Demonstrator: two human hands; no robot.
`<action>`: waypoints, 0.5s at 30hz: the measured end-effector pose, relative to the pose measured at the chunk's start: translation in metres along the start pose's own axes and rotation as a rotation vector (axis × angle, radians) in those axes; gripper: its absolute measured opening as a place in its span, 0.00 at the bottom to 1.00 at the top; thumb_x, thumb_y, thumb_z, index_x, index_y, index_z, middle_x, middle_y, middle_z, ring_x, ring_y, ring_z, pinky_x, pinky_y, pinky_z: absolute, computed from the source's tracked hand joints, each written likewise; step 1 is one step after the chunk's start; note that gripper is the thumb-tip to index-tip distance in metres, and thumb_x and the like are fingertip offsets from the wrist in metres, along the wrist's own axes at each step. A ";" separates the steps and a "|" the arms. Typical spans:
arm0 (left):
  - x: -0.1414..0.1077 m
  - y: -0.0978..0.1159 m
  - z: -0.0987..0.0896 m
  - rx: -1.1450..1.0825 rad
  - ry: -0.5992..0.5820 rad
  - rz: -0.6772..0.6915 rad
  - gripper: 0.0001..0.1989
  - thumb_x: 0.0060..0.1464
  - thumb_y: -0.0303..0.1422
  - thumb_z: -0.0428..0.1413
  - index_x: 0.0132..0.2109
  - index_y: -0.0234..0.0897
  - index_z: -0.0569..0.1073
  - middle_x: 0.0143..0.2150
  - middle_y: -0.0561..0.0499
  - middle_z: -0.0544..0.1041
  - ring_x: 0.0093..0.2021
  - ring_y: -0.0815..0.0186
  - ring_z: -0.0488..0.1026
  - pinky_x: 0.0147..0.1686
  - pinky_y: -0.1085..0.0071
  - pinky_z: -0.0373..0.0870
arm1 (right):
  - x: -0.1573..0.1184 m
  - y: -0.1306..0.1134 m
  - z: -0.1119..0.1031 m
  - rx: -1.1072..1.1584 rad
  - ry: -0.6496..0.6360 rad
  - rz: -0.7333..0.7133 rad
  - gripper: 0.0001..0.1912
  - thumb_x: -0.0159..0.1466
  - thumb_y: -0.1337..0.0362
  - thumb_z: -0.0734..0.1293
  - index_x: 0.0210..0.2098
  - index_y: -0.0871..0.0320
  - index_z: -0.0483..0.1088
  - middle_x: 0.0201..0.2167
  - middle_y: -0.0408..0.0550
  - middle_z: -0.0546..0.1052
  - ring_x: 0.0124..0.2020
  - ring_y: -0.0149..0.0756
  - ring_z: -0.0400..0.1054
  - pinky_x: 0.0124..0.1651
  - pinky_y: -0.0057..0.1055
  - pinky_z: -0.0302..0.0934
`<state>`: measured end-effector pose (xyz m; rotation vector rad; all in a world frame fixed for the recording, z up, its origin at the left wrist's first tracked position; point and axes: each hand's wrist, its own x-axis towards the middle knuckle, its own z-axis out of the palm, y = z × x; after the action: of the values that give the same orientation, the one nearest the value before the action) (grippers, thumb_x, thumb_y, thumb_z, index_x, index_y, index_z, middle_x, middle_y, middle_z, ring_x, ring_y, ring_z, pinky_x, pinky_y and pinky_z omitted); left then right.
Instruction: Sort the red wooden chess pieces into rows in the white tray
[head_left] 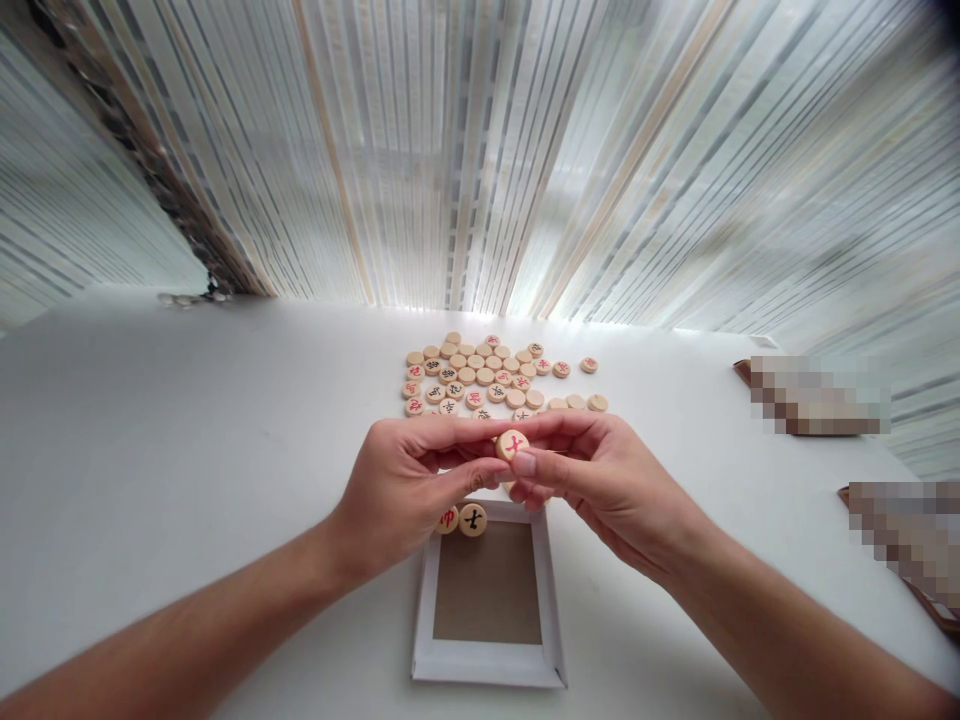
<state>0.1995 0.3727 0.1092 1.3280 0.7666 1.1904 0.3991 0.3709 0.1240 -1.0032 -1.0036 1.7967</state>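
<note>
A round wooden piece with a red character [512, 445] is pinched between the fingertips of my left hand [412, 480] and my right hand [600, 475]. Both hands are closed on it, above the far end of a shallow white box [491, 665] with a brown bottom. In the box's far left corner lie a piece with a black character [472, 520] and one with a red character [448, 518], the latter partly hidden by my left hand. Beyond my hands spreads a group of similar pieces [485, 377], some showing red or black characters, others blank side up.
The pieces rest on a white table [300, 400]. Two brown objects with blurred-out surfaces, one farther back [817, 395] and one nearer [911, 545], lie at the right. A striped curtain [480, 150] hangs behind the table, with a beaded strand [169, 185] at the left.
</note>
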 end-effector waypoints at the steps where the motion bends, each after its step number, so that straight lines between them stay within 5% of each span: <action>1: 0.000 0.000 0.000 0.039 -0.013 0.021 0.15 0.52 0.24 0.73 0.48 0.38 0.88 0.45 0.46 0.90 0.42 0.58 0.89 0.45 0.69 0.88 | 0.000 0.000 0.000 -0.005 -0.003 0.001 0.19 0.48 0.65 0.88 0.38 0.59 0.86 0.28 0.46 0.84 0.26 0.32 0.78 0.30 0.26 0.74; 9: -0.003 0.000 0.000 0.255 -0.124 0.176 0.14 0.58 0.23 0.68 0.50 0.38 0.88 0.41 0.47 0.89 0.38 0.62 0.87 0.41 0.72 0.86 | -0.001 0.002 0.001 -0.075 -0.007 -0.031 0.17 0.48 0.59 0.88 0.27 0.60 0.82 0.19 0.44 0.80 0.19 0.31 0.73 0.24 0.25 0.70; 15: -0.001 0.000 -0.002 0.252 -0.077 0.160 0.13 0.56 0.24 0.70 0.49 0.36 0.87 0.42 0.45 0.89 0.39 0.61 0.86 0.43 0.69 0.86 | -0.001 -0.002 -0.001 -0.099 -0.031 -0.050 0.16 0.56 0.54 0.84 0.27 0.59 0.82 0.22 0.45 0.80 0.24 0.31 0.74 0.29 0.25 0.69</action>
<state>0.1974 0.3722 0.1082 1.6604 0.7849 1.1878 0.4008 0.3706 0.1258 -1.0043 -1.1370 1.7411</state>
